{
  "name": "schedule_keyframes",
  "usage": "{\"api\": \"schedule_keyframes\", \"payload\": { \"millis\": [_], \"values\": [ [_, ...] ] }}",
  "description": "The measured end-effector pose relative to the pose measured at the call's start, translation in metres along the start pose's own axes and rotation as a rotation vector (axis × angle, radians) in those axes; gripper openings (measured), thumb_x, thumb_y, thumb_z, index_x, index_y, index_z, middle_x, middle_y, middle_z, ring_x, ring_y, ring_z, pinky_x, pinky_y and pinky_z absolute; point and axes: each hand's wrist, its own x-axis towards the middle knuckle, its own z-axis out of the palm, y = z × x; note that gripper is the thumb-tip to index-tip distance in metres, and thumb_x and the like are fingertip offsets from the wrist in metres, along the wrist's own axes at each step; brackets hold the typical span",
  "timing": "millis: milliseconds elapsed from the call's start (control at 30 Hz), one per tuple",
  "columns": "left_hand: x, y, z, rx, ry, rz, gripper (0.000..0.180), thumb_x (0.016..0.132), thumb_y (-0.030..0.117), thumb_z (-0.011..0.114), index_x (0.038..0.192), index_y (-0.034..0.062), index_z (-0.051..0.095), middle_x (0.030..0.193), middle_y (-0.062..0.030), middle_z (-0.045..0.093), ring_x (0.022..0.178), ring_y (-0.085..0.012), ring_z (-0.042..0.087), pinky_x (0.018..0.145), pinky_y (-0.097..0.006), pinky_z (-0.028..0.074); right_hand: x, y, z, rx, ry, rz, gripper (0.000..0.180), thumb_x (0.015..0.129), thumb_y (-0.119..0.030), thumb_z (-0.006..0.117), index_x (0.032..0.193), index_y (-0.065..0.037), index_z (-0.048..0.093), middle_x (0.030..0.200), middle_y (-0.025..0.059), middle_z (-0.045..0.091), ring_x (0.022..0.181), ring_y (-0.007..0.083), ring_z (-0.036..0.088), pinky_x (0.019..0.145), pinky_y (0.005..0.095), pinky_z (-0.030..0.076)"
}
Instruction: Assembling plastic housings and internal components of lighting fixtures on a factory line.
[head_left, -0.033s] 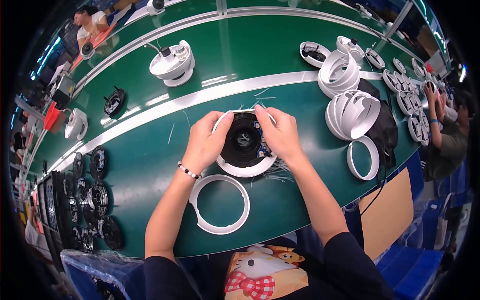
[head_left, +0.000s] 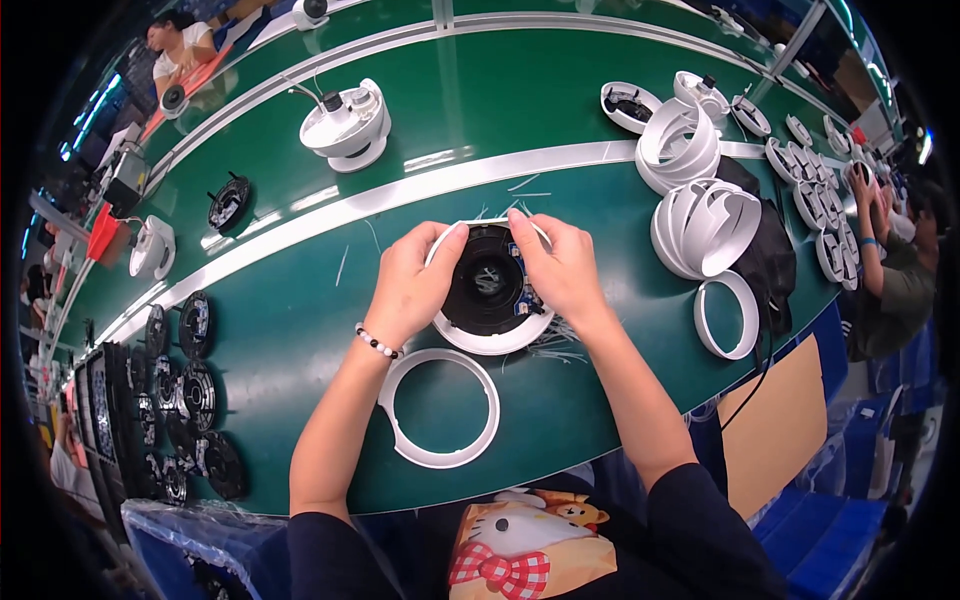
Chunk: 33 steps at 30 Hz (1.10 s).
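Observation:
Both hands grip a white ring (head_left: 492, 342) that has a black round insert (head_left: 462, 305) seated inside it, with small blue circuit boards along its right side. My left hand (head_left: 415, 275) is closed round the ring's left edge, its thumb pressed on the upper rim. On the opposite side my right hand (head_left: 562, 265) holds the ring the same way, thumb near the top. The fingers underneath are hidden. Through the hole in the insert, pale strips show. Just below the held piece, a loose white ring (head_left: 490, 435) lies flat on the green table (head_left: 600, 440), touching neither hand.
White rings (head_left: 705, 230) are stacked at the right beside a black cloth (head_left: 775, 265), with a single ring (head_left: 727, 316) nearer. Black round modules (head_left: 200, 395) crowd the left. A white camera-like unit (head_left: 345, 125) stands beyond the metal strip. Thin offcuts (head_left: 560, 345) lie by my right wrist. Co-workers sit around.

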Motion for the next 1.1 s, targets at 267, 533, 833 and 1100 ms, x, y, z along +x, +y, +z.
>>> {"api": "schedule_keyframes", "payload": {
  "millis": [267, 533, 833, 1100],
  "values": [
    [-0.001, 0.002, 0.005, 0.052, 0.023, 0.012, 0.037, 0.083, 0.030, 0.053, 0.072, -0.0042, 0.057, 0.054, -0.0057, 0.053, 0.050, -0.0085, 0.044, 0.048, -0.025, 0.037, 0.005, 0.006, -0.006, 0.002, -0.036, 0.032, 0.048, 0.081, -0.041, 0.053, 0.061, 0.003, 0.057, 0.047, 0.0125, 0.050, 0.043, 0.0199, 0.048, 0.046, 0.0324, 0.038],
    [-0.001, -0.006, 0.007, -0.262, 0.052, 0.021, 0.029, 0.081, 0.024, 0.057, 0.074, -0.0039, 0.058, 0.052, 0.0004, 0.052, 0.050, -0.0019, 0.039, 0.044, -0.021, 0.032, 0.005, 0.006, -0.003, 0.038, -0.065, -0.001, 0.045, 0.080, -0.040, 0.054, 0.065, 0.002, 0.059, 0.049, 0.0120, 0.053, 0.045, 0.0188, 0.049, 0.047, 0.0317, 0.039],
    [-0.011, 0.017, 0.000, 0.193, 0.025, 0.437, 0.019, 0.074, 0.013, 0.061, 0.089, 0.0015, 0.057, 0.066, -0.0127, 0.060, 0.056, -0.0226, 0.060, 0.052, -0.027, 0.046, -0.006, 0.001, 0.005, -0.104, 0.143, -0.550, 0.025, 0.066, -0.022, 0.073, 0.068, -0.002, 0.057, 0.061, 0.0068, 0.055, 0.050, 0.0176, 0.052, 0.044, 0.0239, 0.039],
    [-0.022, 0.027, 0.001, 0.251, 0.305, 1.010, 0.027, 0.065, 0.018, 0.073, 0.077, 0.0013, 0.056, 0.072, -0.0083, 0.063, 0.066, -0.0217, 0.064, 0.054, -0.026, 0.051, -0.007, -0.010, -0.015, -0.106, 0.342, -1.024, 0.045, 0.061, -0.043, 0.072, 0.072, -0.002, 0.055, 0.056, 0.0060, 0.052, 0.047, 0.0174, 0.052, 0.040, 0.0237, 0.040]
  ]
}}
